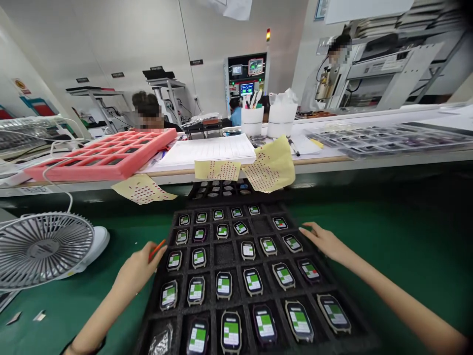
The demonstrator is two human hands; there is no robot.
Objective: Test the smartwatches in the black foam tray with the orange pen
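Dozens of smartwatches (223, 285) sit in the black foam tray (224, 256) near me; my left fingers (145, 261) pinch an orange stick (157, 249), my right fingers (314, 231) lie open by the tray's right edge; light touch only.

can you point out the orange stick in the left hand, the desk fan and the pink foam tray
orange stick (157, 249): head view, on the part showing past the fingers
desk fan (40, 249): head view, on the centre hub of the grille
pink foam tray (77, 172): head view, on its front rim

2 hands | left hand (138, 268) curled | right hand (325, 242) open (fingers spread)
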